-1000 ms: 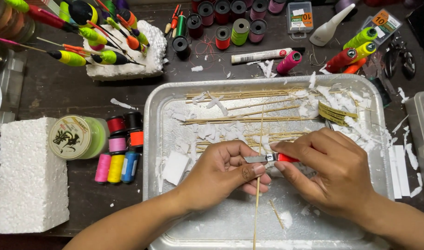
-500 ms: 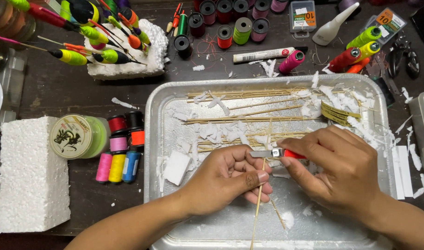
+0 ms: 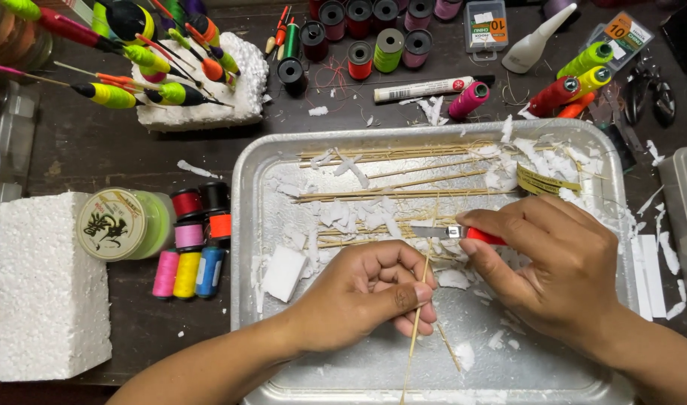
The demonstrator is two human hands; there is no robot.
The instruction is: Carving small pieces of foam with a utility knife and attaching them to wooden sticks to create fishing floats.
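Note:
My left hand (image 3: 369, 295) pinches a thin bamboo stick (image 3: 416, 328) that runs nearly upright over a silver metal tray (image 3: 247, 187). My right hand (image 3: 555, 262) grips a red-handled utility knife (image 3: 463, 233), whose blade points left and meets the top of the stick. Several more bamboo sticks (image 3: 403, 191) lie across the tray's far half among white foam shavings. A small white foam block (image 3: 283, 273) rests in the tray just left of my left hand.
A large white foam block (image 3: 47, 285) stands at the left edge. Beside it sit a round line spool (image 3: 118, 223) and small coloured thread bobbins (image 3: 190, 255). Painted fishing floats stick out of a foam slab (image 3: 201, 97) at the back left. Thread spools (image 3: 373, 45) line the far side.
The knife has slid a little up and left along the stick. My left hand has shifted slightly lower on the stick, which now tilts less.

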